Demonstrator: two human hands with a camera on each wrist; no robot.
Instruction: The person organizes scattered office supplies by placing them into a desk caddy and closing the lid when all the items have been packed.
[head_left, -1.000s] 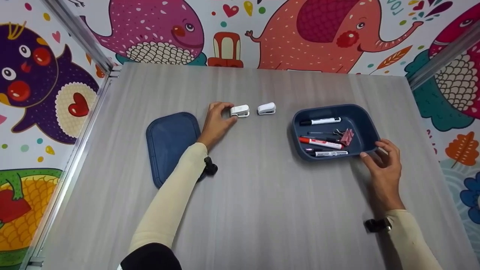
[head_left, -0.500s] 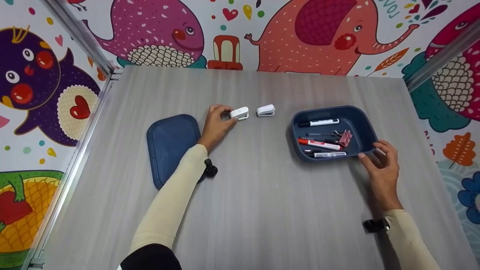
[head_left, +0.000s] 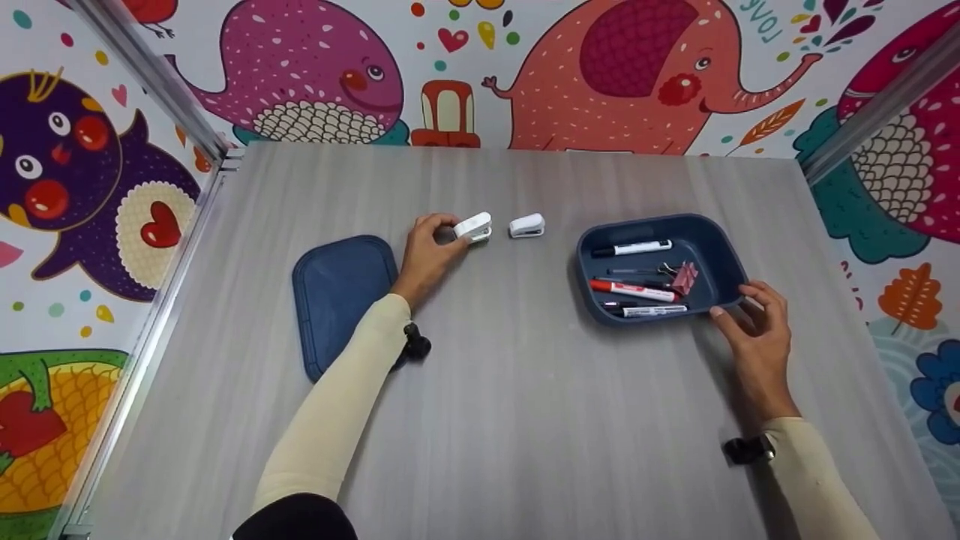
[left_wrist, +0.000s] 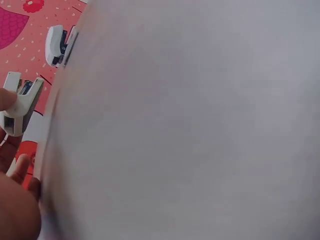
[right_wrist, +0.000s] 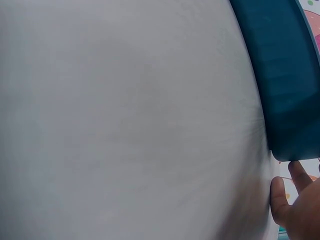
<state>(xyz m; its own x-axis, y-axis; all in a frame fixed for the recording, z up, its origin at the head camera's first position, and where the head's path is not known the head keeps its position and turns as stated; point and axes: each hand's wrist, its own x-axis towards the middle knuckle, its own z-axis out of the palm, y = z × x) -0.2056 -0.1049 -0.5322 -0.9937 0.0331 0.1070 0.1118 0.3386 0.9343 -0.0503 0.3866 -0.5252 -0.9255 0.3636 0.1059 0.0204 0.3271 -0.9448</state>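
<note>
Currently pinched by one end: a white stapler [head_left: 472, 226]

The white stapler is held tilted in the left hand [head_left: 425, 259], its grip clamped on the stapler's left end between thumb and fingers. It is placed toward the far side of the worktop [head_left: 525, 420], between the blue lid [head_left: 337, 292] and the second stapler [head_left: 527, 225]; whether it is wholly lifted cannot be told. By the right hand [head_left: 761, 337], the near right corner of the box [head_left: 712, 262] is touched, thumb and fingers set around it; whether that grip is squeezed together cannot be told.

A slip seems the likeliest trouble, since only one end of the stapler is pinched. The second stapler, just beside, might be nudged if the held one were swung rightward. The box could be turned by an uneven push on its corner, and its loose contents set rolling. The lid might be dragged by the left sleeve [head_left: 341, 382], which is passed over its near right part.

Two staplers, one lid and one box are counted. Inside the box, three markers are made out: a black-capped marker [head_left: 641, 247], a red marker [head_left: 634, 291] and a near marker [head_left: 656, 310]. One pink clip [head_left: 685, 279] is also seen. Slim dark pens are partly covered, so their number cannot be settled.
</note>
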